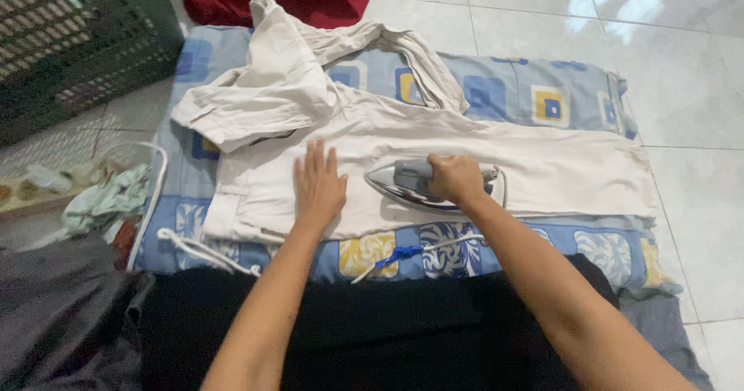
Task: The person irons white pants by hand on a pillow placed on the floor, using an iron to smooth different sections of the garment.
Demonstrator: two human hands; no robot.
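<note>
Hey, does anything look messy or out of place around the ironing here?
Mostly the cream trousers: one leg is folded back in a crumpled heap at the upper left. The right hand has its grip on the iron, while the left hand lies flat on the cloth.

Ironing cream trousers on the floor

My right hand (456, 178) clasps the iron (407, 186) on the cream trousers (542, 170); my left hand (318, 186) presses flat beside it (patterned blue blanket (496, 89) underneath).
</note>
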